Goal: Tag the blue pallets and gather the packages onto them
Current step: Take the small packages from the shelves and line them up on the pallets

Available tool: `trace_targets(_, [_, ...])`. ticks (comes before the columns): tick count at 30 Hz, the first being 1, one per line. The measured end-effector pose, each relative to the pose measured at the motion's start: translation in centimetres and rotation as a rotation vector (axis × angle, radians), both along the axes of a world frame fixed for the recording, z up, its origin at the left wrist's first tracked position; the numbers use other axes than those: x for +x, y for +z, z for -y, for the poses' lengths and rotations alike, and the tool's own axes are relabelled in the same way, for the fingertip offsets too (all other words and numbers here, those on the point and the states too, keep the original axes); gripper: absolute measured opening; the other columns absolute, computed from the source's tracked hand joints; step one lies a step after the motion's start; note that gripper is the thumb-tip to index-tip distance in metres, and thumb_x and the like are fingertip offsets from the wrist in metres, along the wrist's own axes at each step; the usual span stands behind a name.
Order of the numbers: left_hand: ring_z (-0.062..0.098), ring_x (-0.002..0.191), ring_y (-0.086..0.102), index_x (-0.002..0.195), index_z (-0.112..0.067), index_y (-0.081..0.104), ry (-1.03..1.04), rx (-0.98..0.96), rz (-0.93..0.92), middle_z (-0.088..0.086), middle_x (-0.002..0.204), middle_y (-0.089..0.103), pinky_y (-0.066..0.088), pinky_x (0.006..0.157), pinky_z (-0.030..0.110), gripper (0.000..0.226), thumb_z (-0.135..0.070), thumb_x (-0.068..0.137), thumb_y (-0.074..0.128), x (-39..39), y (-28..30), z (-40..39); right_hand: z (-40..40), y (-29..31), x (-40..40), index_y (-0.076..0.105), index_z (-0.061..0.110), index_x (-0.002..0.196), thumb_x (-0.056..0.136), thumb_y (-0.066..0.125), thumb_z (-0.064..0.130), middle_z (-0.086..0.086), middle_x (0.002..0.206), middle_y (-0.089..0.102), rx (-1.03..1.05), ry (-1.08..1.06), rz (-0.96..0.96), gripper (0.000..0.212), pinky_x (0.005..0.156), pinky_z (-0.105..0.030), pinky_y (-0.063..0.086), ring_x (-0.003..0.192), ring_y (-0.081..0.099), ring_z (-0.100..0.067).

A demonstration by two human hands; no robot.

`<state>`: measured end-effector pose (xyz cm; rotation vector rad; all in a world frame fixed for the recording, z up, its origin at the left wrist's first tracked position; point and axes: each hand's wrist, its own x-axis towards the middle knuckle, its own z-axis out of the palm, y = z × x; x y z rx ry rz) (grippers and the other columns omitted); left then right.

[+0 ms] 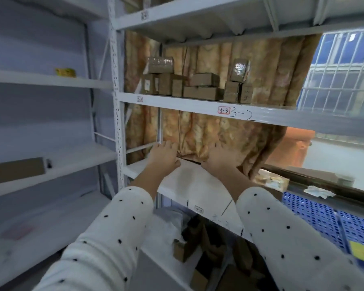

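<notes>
Fingers of the left hand point(164, 154) and right hand point(220, 157) lie straight and empty against the curtain point(200, 135) behind a bare shelf point(189, 181), apparently searching; packages point(198, 86) sit one shelf higher, blue pallet point(319, 215) lower right.

Middle shelf point(189, 181) bare, open ahead; curtain point(208, 135) blocks back; uprights point(119, 122) flank left.

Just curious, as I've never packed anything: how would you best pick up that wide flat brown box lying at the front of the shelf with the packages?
Probably by the two short ends of the wide flat box, coming straight in from the open shelf front. It lies low and long, another box sits on top, and neighbours crowd both sides, so lift off the top box first.
</notes>
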<state>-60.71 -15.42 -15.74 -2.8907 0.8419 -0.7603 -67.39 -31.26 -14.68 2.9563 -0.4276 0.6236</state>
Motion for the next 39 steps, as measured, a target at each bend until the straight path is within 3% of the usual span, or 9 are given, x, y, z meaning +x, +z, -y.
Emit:
trace_targets(6, [0.027, 0.125, 0.044, 0.139, -0.012, 0.034, 0.09, -0.009, 0.057, 0.01, 0.136, 0.045, 0.036, 0.1, 0.037, 0.056, -0.043, 0.094, 0.046, 3.8, 2.6, -6.0, -4.7, 1.1, 4.7, 0.041, 0.01, 0.132, 0.09, 0.056, 0.045, -0.012, 0.131, 0.048, -0.051, 0.07, 0.035, 0.056, 0.092, -0.038, 0.044, 0.122, 0.045, -0.029])
trace_targets(11, [0.025, 0.12, 0.049, 0.131, -0.013, 0.041, 0.088, -0.034, 0.096, 0.008, 0.131, 0.05, 0.037, 0.101, 0.036, 0.05, -0.044, 0.092, 0.049, 8.2, 5.0, -10.1, -8.4, 2.8, 9.0, 0.037, 0.01, 0.137, 0.092, 0.056, 0.041, -0.013, 0.142, 0.04, -0.053, 0.071, 0.044, 0.059, 0.096, -0.039, 0.041, 0.129, 0.04, -0.03])
trace_targets(17, [0.025, 0.123, 0.046, 0.139, -0.012, 0.036, 0.065, -0.039, 0.097, 0.009, 0.137, 0.046, 0.035, 0.105, 0.038, 0.055, -0.039, 0.093, 0.048, 14.3, 6.2, -13.0, -10.5, 6.5, 13.5, 0.03, 0.009, 0.144, 0.089, 0.055, 0.036, -0.013, 0.146, 0.037, -0.052, -0.003, 0.093, 0.066, 0.104, -0.04, 0.037, 0.135, 0.035, -0.03])
trace_targets(22, [0.026, 0.126, 0.044, 0.141, -0.011, 0.034, -0.035, -0.099, 0.163, 0.009, 0.14, 0.042, 0.037, 0.102, 0.037, 0.058, -0.039, 0.093, 0.05, 18.3, 8.8, -11.9, -11.2, 8.5, 16.5, 0.037, 0.009, 0.135, 0.091, 0.052, 0.027, -0.011, 0.135, 0.045, -0.107, -0.077, 0.105, 0.05, 0.1, -0.038, 0.037, 0.125, 0.042, -0.029])
trace_targets(27, [0.026, 0.125, 0.043, 0.145, -0.011, 0.026, -0.119, -0.145, 0.195, 0.01, 0.137, 0.043, 0.037, 0.098, 0.036, 0.063, -0.042, 0.094, 0.047, 21.4, 10.7, -9.8, -10.8, 10.0, 20.3, 0.032, 0.01, 0.141, 0.096, 0.047, 0.028, -0.01, 0.137, 0.044, -0.148, -0.131, 0.117, 0.052, 0.102, -0.039, 0.034, 0.126, 0.041, -0.028])
trace_targets(31, [0.027, 0.122, 0.045, 0.143, -0.011, 0.03, -0.152, -0.158, 0.197, 0.01, 0.134, 0.045, 0.037, 0.099, 0.037, 0.059, -0.039, 0.094, 0.046, 25.3, 10.7, -8.5, -9.9, 10.9, 24.1, 0.026, 0.01, 0.147, 0.096, 0.049, 0.035, -0.012, 0.144, 0.039, -0.154, -0.171, 0.137, 0.061, 0.106, -0.041, 0.032, 0.131, 0.039, -0.029])
trace_targets(34, [0.026, 0.123, 0.046, 0.142, -0.011, 0.035, -0.176, -0.171, 0.203, 0.009, 0.134, 0.047, 0.036, 0.1, 0.038, 0.056, -0.038, 0.094, 0.046, 28.7, 11.1, -8.0, -9.3, 11.8, 27.0, 0.027, 0.008, 0.146, 0.095, 0.05, 0.035, -0.013, 0.137, 0.046, -0.169, -0.165, 0.207, 0.062, 0.098, -0.039, 0.039, 0.124, 0.045, -0.029])
trace_targets(39, [0.026, 0.111, 0.051, 0.123, -0.011, 0.047, -0.211, -0.183, 0.223, 0.009, 0.121, 0.053, 0.04, 0.089, 0.035, 0.041, -0.038, 0.093, 0.046, 35.0, 13.6, -6.3, -6.9, 14.5, 32.7, 0.035, 0.005, 0.139, 0.095, 0.049, 0.028, -0.014, 0.13, 0.049, -0.193, -0.175, 0.317, 0.051, 0.089, -0.037, 0.043, 0.118, 0.049, -0.029])
